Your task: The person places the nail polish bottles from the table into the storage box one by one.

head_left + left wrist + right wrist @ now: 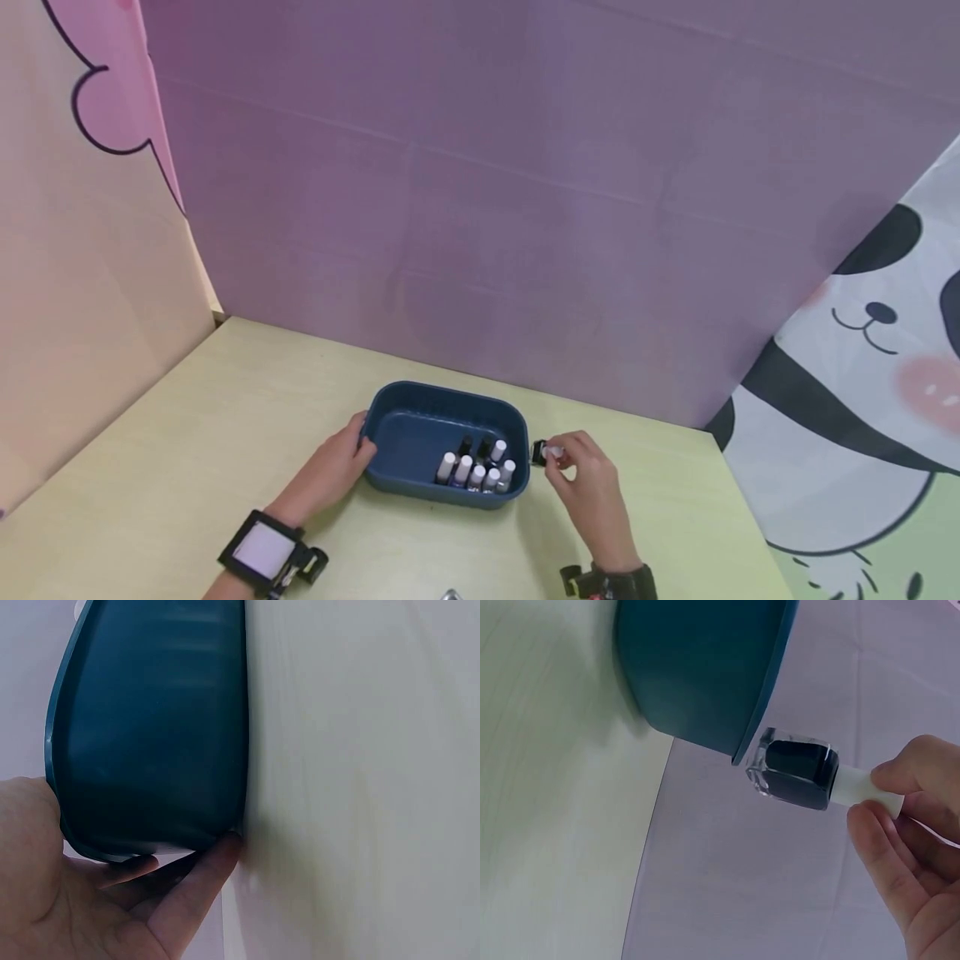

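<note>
A dark blue rectangular bin point(401, 485) stands on the table. My left hand point(337, 467) grips its left end, and in the left wrist view the fingers point(191, 900) lie against the end wall. Beyond the bin's right end, my right hand point(596, 492) pinches a nail polish bottle point(799, 772) by its white cap point(851, 786). That bottle is tilted on its side, its dark glass body pointing at the bin's rim. Several more nail polish bottles point(462, 472), with white or black caps, stand inside the bin's right half.
A pale wooden table point(225, 433) lies under the bin. Behind it rises a purple cloth wall point(450, 208), with a panda-printed sheet point(862, 400) at the right. Part of a small shiny object point(451, 594) shows at the bottom edge.
</note>
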The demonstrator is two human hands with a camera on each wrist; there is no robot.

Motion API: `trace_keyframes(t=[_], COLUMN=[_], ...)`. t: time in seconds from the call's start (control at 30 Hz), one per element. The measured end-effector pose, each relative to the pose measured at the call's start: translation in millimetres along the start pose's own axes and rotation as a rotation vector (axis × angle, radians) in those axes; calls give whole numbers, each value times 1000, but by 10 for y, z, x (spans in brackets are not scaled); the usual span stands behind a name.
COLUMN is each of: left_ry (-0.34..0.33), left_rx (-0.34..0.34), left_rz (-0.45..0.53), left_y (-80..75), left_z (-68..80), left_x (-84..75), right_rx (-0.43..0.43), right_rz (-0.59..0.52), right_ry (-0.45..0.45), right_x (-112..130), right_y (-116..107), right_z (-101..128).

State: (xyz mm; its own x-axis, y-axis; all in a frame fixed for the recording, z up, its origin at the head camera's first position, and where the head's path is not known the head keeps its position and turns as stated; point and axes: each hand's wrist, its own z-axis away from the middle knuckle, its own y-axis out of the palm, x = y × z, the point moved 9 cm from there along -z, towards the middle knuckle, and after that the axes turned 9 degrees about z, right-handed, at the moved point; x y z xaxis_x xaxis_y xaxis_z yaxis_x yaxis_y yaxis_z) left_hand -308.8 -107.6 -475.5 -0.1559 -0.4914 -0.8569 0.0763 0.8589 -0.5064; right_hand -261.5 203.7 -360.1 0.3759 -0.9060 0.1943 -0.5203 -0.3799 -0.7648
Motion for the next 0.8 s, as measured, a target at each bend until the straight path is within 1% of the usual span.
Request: trace_keyframes(t=[0.27, 0.47, 0.63, 0.8], left_ry=[9, -2, 13, 9], left_rx=[-9, -1, -15, -16], left_rz=[-9, 0, -5, -1], left_y=[-7, 5, -17, -16], left_z=[3, -4, -2, 6], left_x=[-17, 4, -12, -16], right_rx=[8, -1, -1, 6], right_rz=[-9, -21, -29, -48], right_ry=[2, -22, -26, -37], right_x=[17, 59, 75, 96], right_y=[30, 41, 58, 84], right_z=[3, -2, -3, -5])
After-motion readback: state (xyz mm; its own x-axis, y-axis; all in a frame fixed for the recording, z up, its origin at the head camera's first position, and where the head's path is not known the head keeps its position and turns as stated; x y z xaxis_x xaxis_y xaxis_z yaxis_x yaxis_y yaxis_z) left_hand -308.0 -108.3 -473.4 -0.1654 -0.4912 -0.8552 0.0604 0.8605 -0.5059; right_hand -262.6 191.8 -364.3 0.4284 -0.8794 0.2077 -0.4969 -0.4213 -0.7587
